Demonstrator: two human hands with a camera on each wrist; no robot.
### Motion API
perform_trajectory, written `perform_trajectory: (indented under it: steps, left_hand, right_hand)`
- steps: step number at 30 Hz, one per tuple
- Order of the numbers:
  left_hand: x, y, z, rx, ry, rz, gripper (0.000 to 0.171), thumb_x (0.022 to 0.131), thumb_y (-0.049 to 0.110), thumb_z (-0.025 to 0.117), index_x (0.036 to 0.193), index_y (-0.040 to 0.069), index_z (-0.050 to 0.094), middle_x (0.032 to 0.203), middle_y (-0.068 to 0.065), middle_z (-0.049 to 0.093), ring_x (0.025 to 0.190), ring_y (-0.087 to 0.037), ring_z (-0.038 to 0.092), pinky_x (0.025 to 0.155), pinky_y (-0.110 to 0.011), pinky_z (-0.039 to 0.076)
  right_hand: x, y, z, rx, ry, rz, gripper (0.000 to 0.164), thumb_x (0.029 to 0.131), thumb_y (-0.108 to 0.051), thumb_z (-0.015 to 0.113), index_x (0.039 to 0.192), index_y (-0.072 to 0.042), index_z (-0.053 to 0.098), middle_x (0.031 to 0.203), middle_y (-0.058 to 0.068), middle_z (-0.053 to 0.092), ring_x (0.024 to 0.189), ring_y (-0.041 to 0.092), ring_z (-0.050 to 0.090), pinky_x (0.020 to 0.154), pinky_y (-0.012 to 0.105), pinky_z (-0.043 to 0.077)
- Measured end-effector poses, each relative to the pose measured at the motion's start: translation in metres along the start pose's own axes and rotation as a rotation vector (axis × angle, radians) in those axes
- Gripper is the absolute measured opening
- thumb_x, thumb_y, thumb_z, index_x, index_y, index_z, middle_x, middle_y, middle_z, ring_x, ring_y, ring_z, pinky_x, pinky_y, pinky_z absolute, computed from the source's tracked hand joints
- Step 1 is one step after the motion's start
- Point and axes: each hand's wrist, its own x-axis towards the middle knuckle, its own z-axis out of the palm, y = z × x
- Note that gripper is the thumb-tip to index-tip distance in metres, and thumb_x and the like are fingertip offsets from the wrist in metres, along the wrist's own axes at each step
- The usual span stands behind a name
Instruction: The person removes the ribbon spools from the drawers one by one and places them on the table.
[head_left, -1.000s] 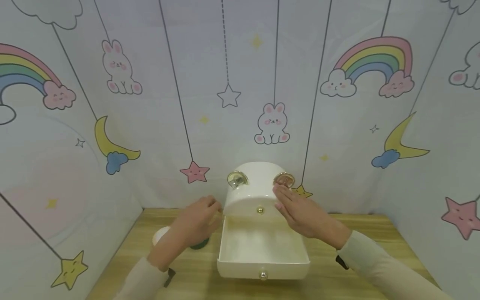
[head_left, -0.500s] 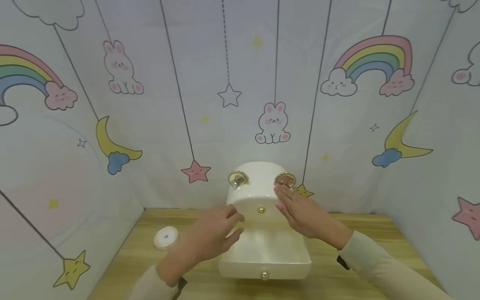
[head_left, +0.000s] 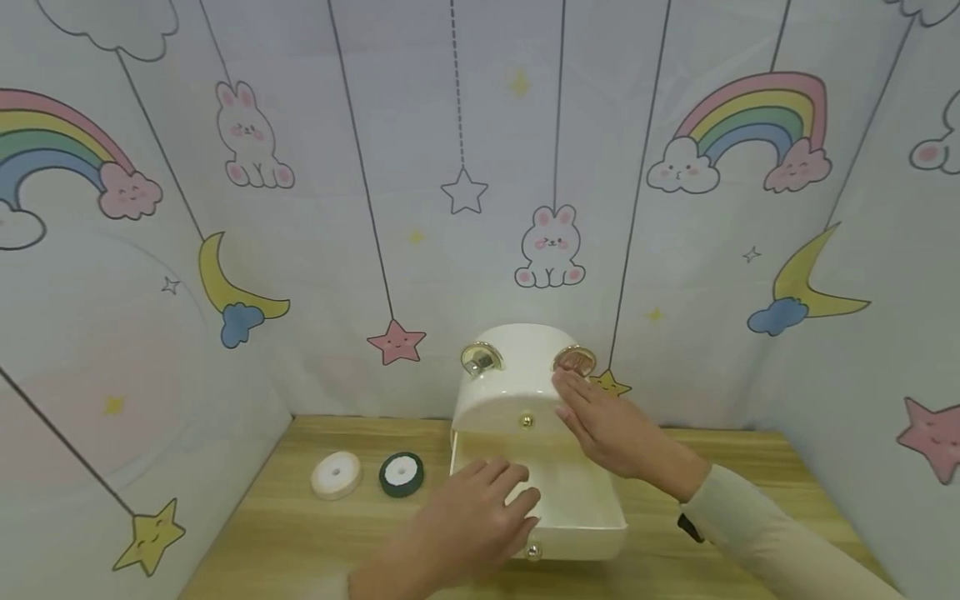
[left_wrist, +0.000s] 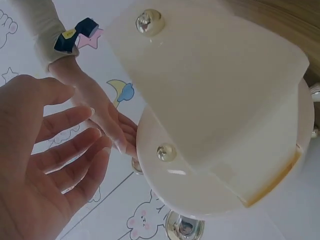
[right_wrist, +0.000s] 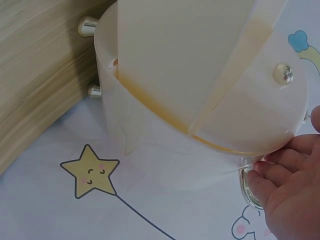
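Observation:
A glossy white storage box (head_left: 517,354) with a rounded top and two gold-rimmed round ears stands at the back of the table. Its lower drawer (head_left: 581,492) is pulled out, and a small round knob (head_left: 533,551) sits on the drawer front. My left hand (head_left: 476,521) hovers over the drawer's front left part, fingers loosely bent and holding nothing. In the left wrist view, there is a gap between those fingers and the drawer. My right hand (head_left: 611,425) rests with extended fingers against the box's upper right side, just under the right ear (right_wrist: 250,187).
Two ribbon spools lie flat left of the box, one cream (head_left: 336,476) and one dark green (head_left: 401,475). The wooden table (head_left: 277,517) is enclosed by printed fabric walls (head_left: 322,250). A second gold knob (head_left: 527,422) marks the box's upper front.
My left hand has moved right and toward me, from beside the box to over the drawer front, uncovering both spools. The right hand has stayed on the box.

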Motion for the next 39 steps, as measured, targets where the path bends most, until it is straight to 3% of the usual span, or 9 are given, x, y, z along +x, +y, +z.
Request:
perform_trajectory:
  steps: [4, 8, 11, 14, 21, 25, 28, 35, 39]
  left_hand:
    - [-0.002, 0.01, 0.002, 0.004, 0.009, 0.023, 0.022, 0.093, 0.043, 0.073, 0.101, 0.022, 0.073, 0.104, 0.006, 0.07, 0.094, -0.01, 0.066, 0.081, -0.023, 0.057]
    - [-0.003, 0.019, 0.008, 0.035, 0.074, 0.055, 0.019, 0.092, 0.04, 0.073, 0.1, 0.022, 0.073, 0.096, 0.008, 0.069, 0.086, -0.009, 0.064, 0.074, -0.022, 0.055]
    - [-0.004, 0.026, 0.015, 0.083, 0.167, 0.079, 0.015, 0.097, 0.034, 0.064, 0.096, 0.022, 0.073, 0.087, 0.009, 0.067, 0.078, -0.007, 0.063, 0.067, -0.02, 0.053]
    - [-0.008, 0.035, 0.02, 0.124, 0.213, 0.086, 0.024, 0.103, 0.026, 0.051, 0.094, 0.02, 0.073, 0.083, 0.009, 0.065, 0.072, -0.007, 0.061, 0.063, -0.018, 0.051]
    - [-0.022, 0.054, 0.026, 0.099, 0.055, 0.066, 0.043, 0.113, 0.036, 0.033, 0.104, 0.019, 0.071, 0.09, 0.008, 0.067, 0.076, -0.005, 0.062, 0.065, -0.015, 0.051]
    - [-0.028, 0.063, 0.035, 0.161, 0.059, 0.079, 0.046, 0.112, 0.038, 0.032, 0.104, 0.021, 0.074, 0.093, 0.009, 0.069, 0.083, -0.004, 0.065, 0.069, -0.017, 0.053]
    - [-0.031, 0.067, 0.043, 0.149, 0.06, 0.076, 0.044, 0.111, 0.037, 0.034, 0.102, 0.022, 0.075, 0.095, 0.009, 0.07, 0.085, -0.005, 0.067, 0.071, -0.018, 0.054]
    - [-0.036, 0.071, 0.05, 0.063, -0.026, 0.046, 0.046, 0.11, 0.05, 0.04, 0.099, 0.022, 0.075, 0.099, 0.008, 0.071, 0.093, -0.005, 0.07, 0.082, -0.019, 0.058]
    - [-0.037, 0.071, 0.056, 0.087, -0.005, 0.042, 0.05, 0.112, 0.046, 0.036, 0.094, 0.02, 0.076, 0.096, 0.007, 0.07, 0.092, -0.006, 0.069, 0.084, -0.021, 0.058]
  right_hand:
    - [0.0, 0.001, 0.002, -0.003, 0.005, -0.005, 0.057, 0.114, -0.031, 0.039, 0.16, 0.003, 0.036, 0.168, 0.02, 0.037, 0.156, 0.039, 0.037, 0.123, 0.055, 0.039]
    - [0.0, 0.002, 0.002, 0.011, 0.007, -0.006, 0.057, 0.114, -0.03, 0.039, 0.16, 0.003, 0.036, 0.168, 0.021, 0.037, 0.156, 0.04, 0.037, 0.123, 0.056, 0.039]
    - [-0.001, 0.002, 0.002, 0.02, 0.008, -0.003, 0.057, 0.114, -0.03, 0.039, 0.159, 0.004, 0.036, 0.167, 0.022, 0.037, 0.156, 0.04, 0.037, 0.123, 0.056, 0.038]
    - [-0.001, 0.003, 0.002, 0.017, 0.004, 0.0, 0.057, 0.114, -0.03, 0.039, 0.16, 0.003, 0.036, 0.168, 0.021, 0.036, 0.156, 0.039, 0.036, 0.123, 0.056, 0.038]
    - [0.0, 0.005, 0.004, 0.001, 0.004, -0.001, 0.058, 0.114, -0.032, 0.038, 0.16, 0.002, 0.035, 0.169, 0.02, 0.035, 0.157, 0.038, 0.035, 0.125, 0.055, 0.036]
    - [0.0, 0.006, 0.004, -0.002, 0.001, -0.003, 0.058, 0.114, -0.032, 0.038, 0.16, 0.002, 0.035, 0.169, 0.02, 0.034, 0.157, 0.038, 0.035, 0.125, 0.054, 0.036]
    - [-0.001, 0.005, 0.004, -0.008, 0.004, -0.007, 0.058, 0.114, -0.031, 0.039, 0.16, 0.003, 0.036, 0.168, 0.021, 0.035, 0.157, 0.039, 0.035, 0.124, 0.055, 0.037]
    - [-0.001, 0.004, 0.004, -0.05, 0.016, -0.028, 0.057, 0.114, -0.03, 0.04, 0.159, 0.004, 0.037, 0.167, 0.022, 0.037, 0.156, 0.04, 0.037, 0.124, 0.054, 0.038]
    - [-0.001, 0.004, 0.003, -0.055, 0.013, -0.025, 0.057, 0.114, -0.031, 0.04, 0.159, 0.004, 0.036, 0.167, 0.022, 0.036, 0.156, 0.039, 0.037, 0.124, 0.054, 0.038]
